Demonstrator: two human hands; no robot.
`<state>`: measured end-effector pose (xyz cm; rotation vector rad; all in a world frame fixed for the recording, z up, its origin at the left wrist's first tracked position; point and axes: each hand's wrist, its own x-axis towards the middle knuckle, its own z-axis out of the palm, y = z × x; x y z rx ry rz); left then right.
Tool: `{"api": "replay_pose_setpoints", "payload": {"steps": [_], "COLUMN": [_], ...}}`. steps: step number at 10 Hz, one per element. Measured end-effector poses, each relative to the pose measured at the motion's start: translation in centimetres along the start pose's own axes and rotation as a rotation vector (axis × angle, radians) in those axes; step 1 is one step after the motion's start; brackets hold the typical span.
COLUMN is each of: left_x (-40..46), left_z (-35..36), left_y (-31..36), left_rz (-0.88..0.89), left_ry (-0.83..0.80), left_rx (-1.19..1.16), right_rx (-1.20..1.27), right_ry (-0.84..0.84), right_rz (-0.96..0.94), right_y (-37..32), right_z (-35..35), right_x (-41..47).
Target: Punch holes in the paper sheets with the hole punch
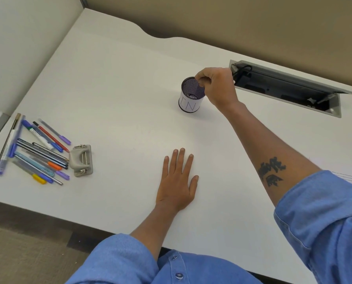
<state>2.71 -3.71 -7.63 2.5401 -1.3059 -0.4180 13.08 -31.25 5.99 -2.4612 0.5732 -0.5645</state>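
A grey hole punch (81,160) lies on the white desk (113,83) at the left, beside a heap of pens. My left hand (177,181) rests flat on the desk in the middle, fingers straight, well to the right of the punch. Farther back, my right hand (217,87) pinches the rim of a mesh pen cup (190,96) wrapped in white paper with letters on it. A sheet of paper (345,177) shows faintly at the right edge, partly behind my sleeve.
Several pens, markers and pencils (33,150) lie scattered at the left front of the desk. An open cable hatch (290,87) is sunk into the desk at the back right. Partition walls close off the left and back sides.
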Motion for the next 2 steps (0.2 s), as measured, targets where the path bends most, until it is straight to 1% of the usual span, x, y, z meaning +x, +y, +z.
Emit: {"api": "replay_pose_setpoints", "payload": {"steps": [2], "left_x": [0.02], "left_z": [-0.36], "left_y": [0.07], "left_rz": [-0.002], "left_ry": [0.016], "left_rx": [-0.006], "right_rx": [-0.004], "right_ry": [0.075], "right_rz": [0.0], "right_y": [0.6], "right_z": [0.13], "right_x": [-0.55]}}
